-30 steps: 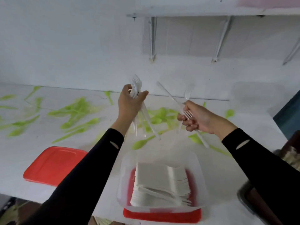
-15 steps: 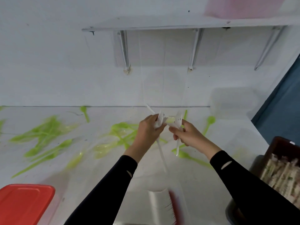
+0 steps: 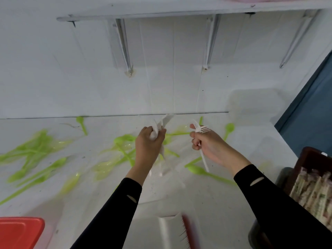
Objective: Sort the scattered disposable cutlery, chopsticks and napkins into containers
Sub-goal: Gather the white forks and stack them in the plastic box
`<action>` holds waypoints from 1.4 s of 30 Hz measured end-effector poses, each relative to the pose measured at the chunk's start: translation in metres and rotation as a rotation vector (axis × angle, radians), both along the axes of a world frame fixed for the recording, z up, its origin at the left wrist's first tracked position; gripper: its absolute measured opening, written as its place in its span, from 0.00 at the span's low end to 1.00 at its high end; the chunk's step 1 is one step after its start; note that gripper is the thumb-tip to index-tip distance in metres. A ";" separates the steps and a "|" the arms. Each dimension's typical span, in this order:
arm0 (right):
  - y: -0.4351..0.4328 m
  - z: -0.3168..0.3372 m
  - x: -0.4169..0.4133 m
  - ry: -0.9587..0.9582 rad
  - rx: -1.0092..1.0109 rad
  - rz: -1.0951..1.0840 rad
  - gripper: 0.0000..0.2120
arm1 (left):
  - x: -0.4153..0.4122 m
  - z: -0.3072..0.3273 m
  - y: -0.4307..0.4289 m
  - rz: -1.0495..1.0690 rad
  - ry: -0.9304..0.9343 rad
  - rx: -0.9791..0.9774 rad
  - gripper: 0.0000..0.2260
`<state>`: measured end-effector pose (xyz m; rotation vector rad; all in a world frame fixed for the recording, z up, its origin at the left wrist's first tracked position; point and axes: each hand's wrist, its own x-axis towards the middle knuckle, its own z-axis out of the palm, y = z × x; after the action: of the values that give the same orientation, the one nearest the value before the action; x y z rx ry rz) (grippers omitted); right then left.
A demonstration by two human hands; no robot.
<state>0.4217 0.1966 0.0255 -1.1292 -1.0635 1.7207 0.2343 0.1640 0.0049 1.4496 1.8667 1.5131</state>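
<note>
Fingers of raised right hand tight round white forks; left hand's round blurred white cutlery

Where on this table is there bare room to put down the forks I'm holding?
Bare table lies between the red lid and the napkin container, and just beyond that container. Green spoons crowd the left and middle.
</note>
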 end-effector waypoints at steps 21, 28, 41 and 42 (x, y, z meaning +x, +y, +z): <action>-0.017 0.004 -0.007 -0.001 -0.036 -0.098 0.13 | 0.024 0.021 -0.013 -0.448 -0.565 -0.558 0.13; -0.011 0.001 -0.005 -0.086 -0.027 -0.060 0.13 | 0.023 0.023 -0.015 -0.406 -0.559 -0.520 0.11; -0.020 0.008 -0.009 -0.361 0.096 0.126 0.18 | 0.019 0.018 -0.008 -0.318 -0.618 -0.433 0.11; -0.019 0.007 -0.010 -0.395 0.070 0.091 0.17 | 0.020 0.018 -0.008 -0.303 -0.624 -0.423 0.11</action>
<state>0.4120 0.1771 0.0329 -1.4305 -1.4213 1.5495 0.2541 0.1561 0.0227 0.8788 1.3963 1.1513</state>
